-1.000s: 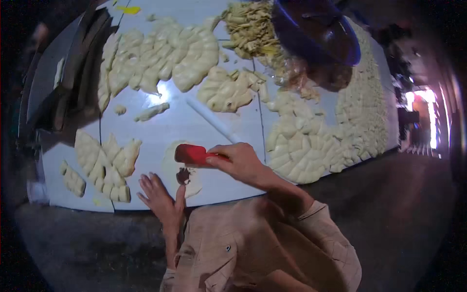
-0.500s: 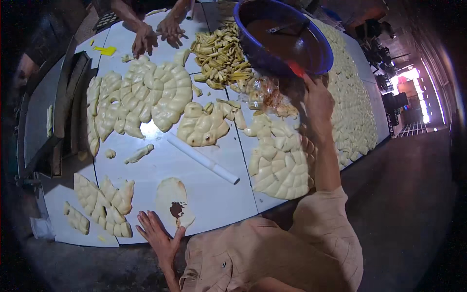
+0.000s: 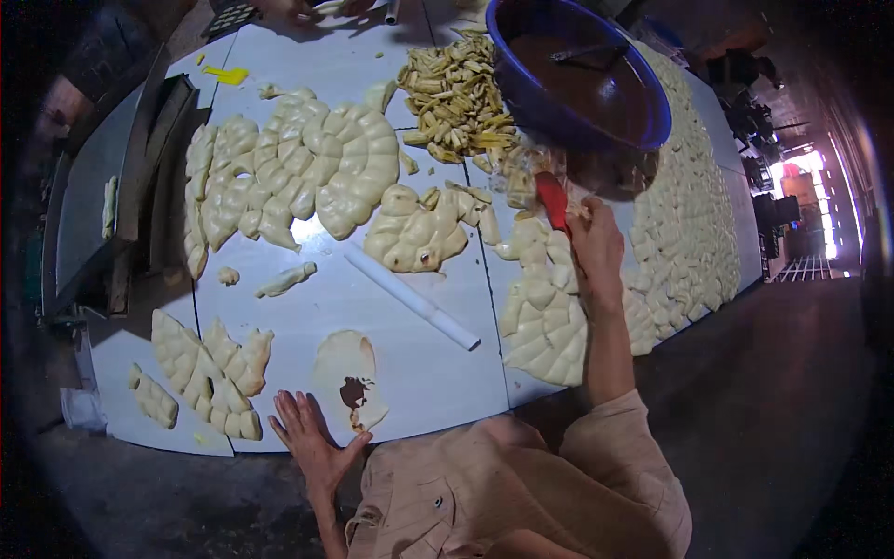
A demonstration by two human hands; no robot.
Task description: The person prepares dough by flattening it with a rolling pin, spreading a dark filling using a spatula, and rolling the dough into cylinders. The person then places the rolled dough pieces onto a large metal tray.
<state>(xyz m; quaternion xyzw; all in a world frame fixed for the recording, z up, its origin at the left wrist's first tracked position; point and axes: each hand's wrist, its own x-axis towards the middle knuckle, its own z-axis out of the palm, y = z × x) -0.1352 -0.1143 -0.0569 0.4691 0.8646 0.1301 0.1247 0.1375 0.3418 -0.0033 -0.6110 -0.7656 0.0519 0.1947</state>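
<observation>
My left hand lies flat at the table's near edge, fingers spread. Its thumb tip reaches the near end of a flattened oval piece of dough, which bears a dark brown smear of filling. In my right hand is a red spatula, its blade pointing away from me above a crumpled clear plastic bag. Just beyond it stands a purple basin of brown paste with a dark-handled tool in it. Pale dough pieces lie under my right forearm.
A white rolling pin lies mid-table. Beyond it are dough portions, a heap of yellowish cut strips and a yellow scraper. Many small dough pieces cover the right side. Trays stand left. Another person's hands are at the far edge.
My right hand has drawn the red spatula back from the basin's rim, toward me. The other person's hands have pulled back to the far edge. My left hand stays spread by the dough.
</observation>
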